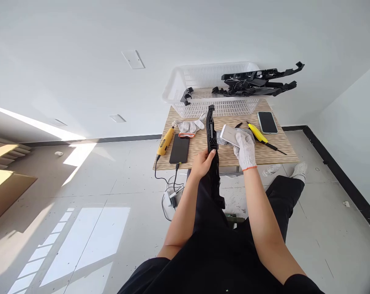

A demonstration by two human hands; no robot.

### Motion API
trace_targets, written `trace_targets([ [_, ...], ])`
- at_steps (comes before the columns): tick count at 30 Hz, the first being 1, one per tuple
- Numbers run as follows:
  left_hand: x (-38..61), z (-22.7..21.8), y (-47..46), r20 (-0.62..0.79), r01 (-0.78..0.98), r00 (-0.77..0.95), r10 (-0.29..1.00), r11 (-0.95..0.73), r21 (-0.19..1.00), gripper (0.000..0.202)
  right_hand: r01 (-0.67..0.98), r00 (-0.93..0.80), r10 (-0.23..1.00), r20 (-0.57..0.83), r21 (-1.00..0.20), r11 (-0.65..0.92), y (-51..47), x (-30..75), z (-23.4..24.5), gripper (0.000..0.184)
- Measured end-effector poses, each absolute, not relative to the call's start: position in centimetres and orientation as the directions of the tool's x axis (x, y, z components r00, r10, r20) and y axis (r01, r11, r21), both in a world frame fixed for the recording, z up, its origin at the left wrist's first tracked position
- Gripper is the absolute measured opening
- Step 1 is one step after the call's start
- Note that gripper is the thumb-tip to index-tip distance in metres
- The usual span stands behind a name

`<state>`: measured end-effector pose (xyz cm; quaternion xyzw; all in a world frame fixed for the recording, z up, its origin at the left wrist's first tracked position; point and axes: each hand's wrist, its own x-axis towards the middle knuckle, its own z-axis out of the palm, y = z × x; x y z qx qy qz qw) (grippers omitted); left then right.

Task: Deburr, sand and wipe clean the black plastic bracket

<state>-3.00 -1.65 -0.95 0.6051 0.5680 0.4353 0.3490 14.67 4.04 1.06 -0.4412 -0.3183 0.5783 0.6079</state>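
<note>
My bare left hand (203, 162) is closed around the middle of a long black plastic part (211, 132), which stands nearly lengthwise in front of me. Its lower end hangs past the table edge, over my leg. My right hand (245, 150), in a white knit glove with an orange cuff, grips a flat beige block with a white end (229, 134). The block is beside the part, with a small gap between them. Under the block lies a grey bundled cloth or glove (222, 141), partly hidden.
Behind stands a white plastic basket (209, 110) with several black parts (252, 86) jutting out rightward. On the wooden table (197, 157) are a yellow corded rotary tool (165, 141), a white glove (189, 127), a black device (179, 149), a yellow-handled tool (258, 133) and a phone (267, 122). Cables hang at left.
</note>
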Motion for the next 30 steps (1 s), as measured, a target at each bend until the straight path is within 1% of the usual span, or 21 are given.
trace_targets([
  [4, -3.1, -1.4, -1.5, 0.140, 0.353, -0.012, 0.990, -0.127, 0.927, 0.039, -0.412, 0.112, 0.991, -0.077, -0.911, -0.024, 4.2, 14.7, 0.9, 0.055],
  [6, -3.1, -1.5, -1.4, 0.140, 0.316, 0.009, 0.990, -0.135, 0.939, 0.031, -0.418, 0.095, 0.994, -0.050, -0.908, -0.006, 4.1, 14.7, 0.9, 0.056],
  [8, -3.2, -1.5, -1.4, 0.127, 0.289, 0.034, 0.991, -0.132, 0.948, 0.028, -0.394, 0.075, 0.997, -0.027, -0.919, 0.005, 3.8, 14.8, 1.1, 0.056],
  [11, -3.1, -1.3, -1.6, 0.106, 0.280, 0.054, 0.993, -0.117, 0.953, 0.032, -0.356, 0.014, 1.000, -0.008, -0.934, -0.003, 3.3, 15.0, 1.3, 0.059],
  [15, -2.9, -0.9, -1.8, 0.105, 0.296, 0.051, 0.993, -0.116, 0.948, 0.039, -0.360, -0.078, 0.997, -0.004, -0.932, -0.032, 3.2, 15.0, 1.3, 0.063],
  [17, -2.8, -0.9, -1.8, 0.108, 0.309, 0.048, 0.993, -0.117, 0.944, 0.040, -0.337, -0.058, 0.998, -0.001, -0.941, -0.020, 3.3, 14.7, 1.2, 0.064],
  [20, -2.9, -1.0, -1.9, 0.129, 0.366, 0.059, 0.990, -0.142, 0.920, 0.041, -0.334, 0.042, 0.999, 0.024, -0.942, 0.036, 3.4, 14.4, 1.1, 0.062],
  [24, -3.0, -1.0, -1.9, 0.134, 0.458, 0.039, 0.990, -0.137, 0.878, 0.049, -0.274, -0.062, 0.998, 0.016, -0.962, -0.002, 3.3, 14.1, 1.1, 0.059],
  [25, -3.0, -1.0, -1.9, 0.137, 0.457, 0.038, 0.990, -0.140, 0.878, 0.050, -0.277, -0.033, 0.999, 0.016, -0.961, 0.006, 3.3, 14.0, 1.1, 0.057],
  [27, -3.0, -0.9, -2.0, 0.141, 0.436, 0.047, 0.989, -0.148, 0.888, 0.052, -0.309, 0.082, 0.996, 0.030, -0.950, 0.054, 3.2, 14.0, 1.1, 0.053],
  [28, -3.0, -0.9, -2.0, 0.137, 0.425, 0.049, 0.989, -0.145, 0.893, 0.053, -0.314, 0.099, 0.994, 0.035, -0.947, 0.065, 3.2, 14.0, 1.1, 0.051],
  [30, -3.0, -0.8, -2.1, 0.119, 0.410, 0.049, 0.992, -0.128, 0.903, 0.055, -0.288, 0.019, 0.999, 0.034, -0.957, 0.038, 3.2, 14.0, 1.1, 0.048],
])
